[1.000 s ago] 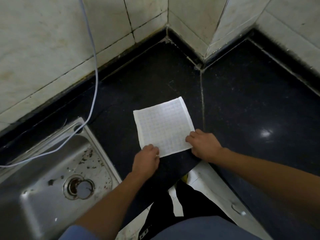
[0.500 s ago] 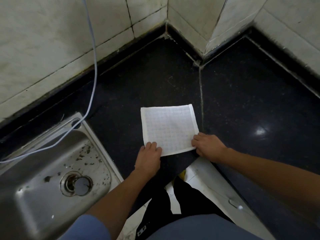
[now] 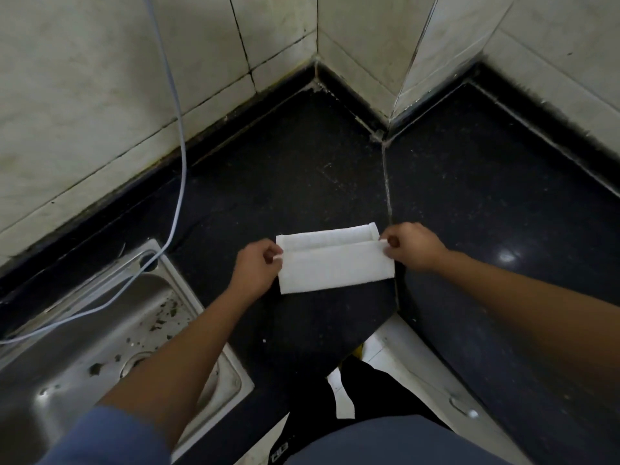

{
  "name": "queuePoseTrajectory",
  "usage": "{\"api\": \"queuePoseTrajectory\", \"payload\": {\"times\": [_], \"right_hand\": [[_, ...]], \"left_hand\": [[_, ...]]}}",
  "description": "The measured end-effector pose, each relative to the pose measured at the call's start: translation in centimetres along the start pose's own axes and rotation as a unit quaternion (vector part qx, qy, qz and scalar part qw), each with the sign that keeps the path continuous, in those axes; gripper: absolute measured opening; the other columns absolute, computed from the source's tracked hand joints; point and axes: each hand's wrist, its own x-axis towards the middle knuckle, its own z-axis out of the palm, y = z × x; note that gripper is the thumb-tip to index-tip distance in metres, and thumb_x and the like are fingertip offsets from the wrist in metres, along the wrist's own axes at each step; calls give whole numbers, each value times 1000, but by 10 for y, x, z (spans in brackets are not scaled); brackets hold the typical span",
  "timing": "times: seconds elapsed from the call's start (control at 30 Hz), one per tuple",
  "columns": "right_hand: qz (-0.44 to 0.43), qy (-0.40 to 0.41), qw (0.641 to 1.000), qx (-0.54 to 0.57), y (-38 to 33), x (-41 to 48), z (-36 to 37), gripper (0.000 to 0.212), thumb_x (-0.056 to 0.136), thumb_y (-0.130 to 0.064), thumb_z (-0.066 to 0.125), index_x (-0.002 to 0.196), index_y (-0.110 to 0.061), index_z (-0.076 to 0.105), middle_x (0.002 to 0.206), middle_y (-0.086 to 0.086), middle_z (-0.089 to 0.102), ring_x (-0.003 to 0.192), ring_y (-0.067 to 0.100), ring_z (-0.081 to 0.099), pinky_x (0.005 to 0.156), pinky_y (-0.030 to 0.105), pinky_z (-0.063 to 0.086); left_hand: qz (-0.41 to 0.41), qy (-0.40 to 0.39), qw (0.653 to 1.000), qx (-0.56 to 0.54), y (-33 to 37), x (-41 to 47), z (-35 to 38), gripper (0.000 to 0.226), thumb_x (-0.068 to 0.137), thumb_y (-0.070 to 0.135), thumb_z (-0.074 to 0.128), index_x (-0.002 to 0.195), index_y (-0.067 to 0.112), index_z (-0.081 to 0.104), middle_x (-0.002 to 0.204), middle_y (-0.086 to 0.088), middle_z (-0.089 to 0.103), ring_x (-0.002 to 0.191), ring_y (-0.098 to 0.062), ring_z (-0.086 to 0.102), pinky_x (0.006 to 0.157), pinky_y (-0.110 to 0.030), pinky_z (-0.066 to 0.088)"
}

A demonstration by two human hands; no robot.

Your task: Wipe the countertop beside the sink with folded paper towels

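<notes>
A white paper towel (image 3: 335, 266) lies on the black countertop (image 3: 302, 169) near its front edge, its near half lifted and folded over towards the far edge. My left hand (image 3: 256, 268) pinches the folded flap's left corner. My right hand (image 3: 411, 246) pinches the flap's right corner. The steel sink (image 3: 84, 350) sits to the left of the towel, below my left forearm.
A pale blue cable (image 3: 174, 135) hangs down the tiled wall and runs into the sink. Tiled walls meet in a corner behind the counter. A grout seam (image 3: 389, 203) splits the counter just right of the towel. White floor and my dark trouser leg show below the counter's edge.
Both hands lifted the towel's near edge and carried it away from me, folding the towel about in half. The flat square is now a narrow rectangle.
</notes>
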Motion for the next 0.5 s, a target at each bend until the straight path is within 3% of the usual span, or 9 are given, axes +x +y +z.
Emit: {"api": "queuePoseTrajectory", "payload": {"times": [0.2, 0.37, 0.5], "right_hand": [[58, 17, 998, 6, -5, 39, -1, 25, 84, -20, 63, 108, -24, 65, 98, 0, 66, 90, 21, 62, 79, 35, 52], [77, 31, 996, -8, -1, 51, 7, 18, 85, -24, 64, 102, -25, 63, 98, 1, 67, 88, 21, 63, 75, 34, 52], [67, 72, 993, -69, 1, 45, 8, 23, 87, -31, 63, 107, -20, 59, 100, 3, 64, 89, 24, 62, 73, 33, 49]], "left_hand": [[-69, 24, 997, 14, 5, 50, 7, 8, 82, 3, 65, 86, 10, 66, 81, -10, 66, 77, -20, 62, 74, -30, 52], [-91, 19, 995, 46, -4, 62, 18, 13, 82, 6, 65, 77, 17, 61, 73, -4, 63, 79, -23, 63, 79, -36, 54], [-78, 34, 988, 125, -6, 61, 20, 9, 85, 17, 65, 93, 15, 61, 94, -8, 63, 88, -26, 61, 75, -37, 52]]}}
